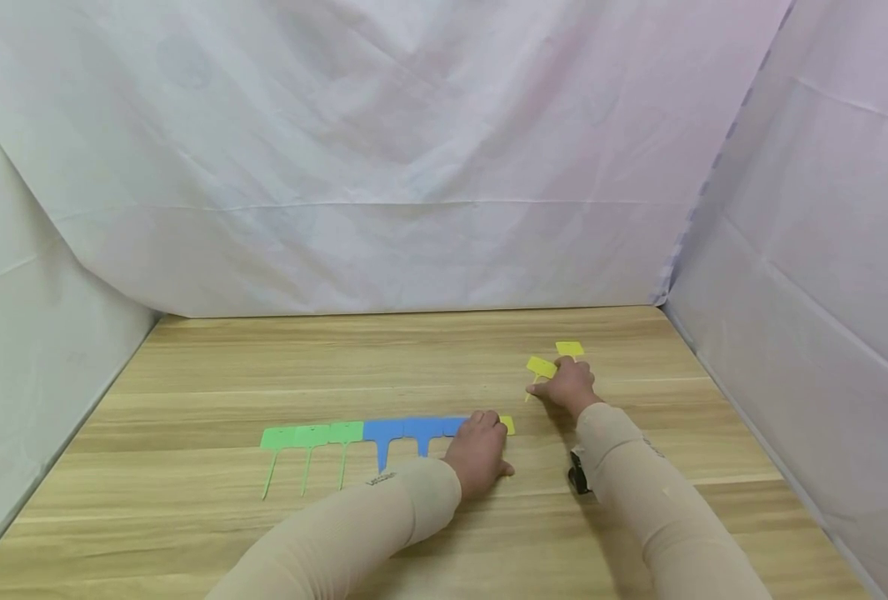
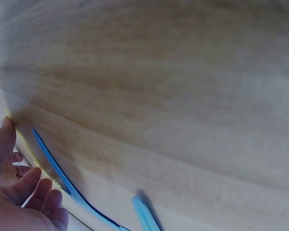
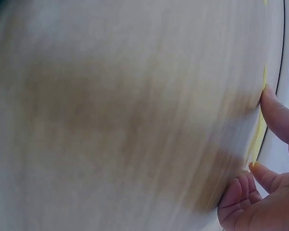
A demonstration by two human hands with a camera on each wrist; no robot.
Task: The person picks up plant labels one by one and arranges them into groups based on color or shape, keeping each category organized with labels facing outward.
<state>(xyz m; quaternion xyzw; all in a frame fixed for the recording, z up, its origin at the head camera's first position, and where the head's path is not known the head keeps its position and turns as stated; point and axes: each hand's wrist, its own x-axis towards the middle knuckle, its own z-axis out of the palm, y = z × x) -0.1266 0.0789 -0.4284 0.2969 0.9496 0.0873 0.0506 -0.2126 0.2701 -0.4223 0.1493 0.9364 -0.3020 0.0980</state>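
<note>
A row of flat tags with thin tails lies on the table: three green tags (image 1: 312,435), three blue tags (image 1: 402,428), then a yellow tag (image 1: 508,426) at the right end. My left hand (image 1: 478,454) rests over that end, covering part of the last blue tag and the yellow one; its thumb touches the yellow tail (image 2: 26,147). Farther back and right, my right hand (image 1: 568,386) reaches over another yellow tag (image 1: 541,367), thumb at its tail and index finger spread from it. One more yellow tag (image 1: 569,347) lies just behind that hand.
The wooden table (image 1: 301,358) runs back to a white cloth (image 1: 414,258) hanging behind it. More white cloth (image 1: 811,333) borders the right side. A small black device (image 1: 579,472) sits under the right wrist.
</note>
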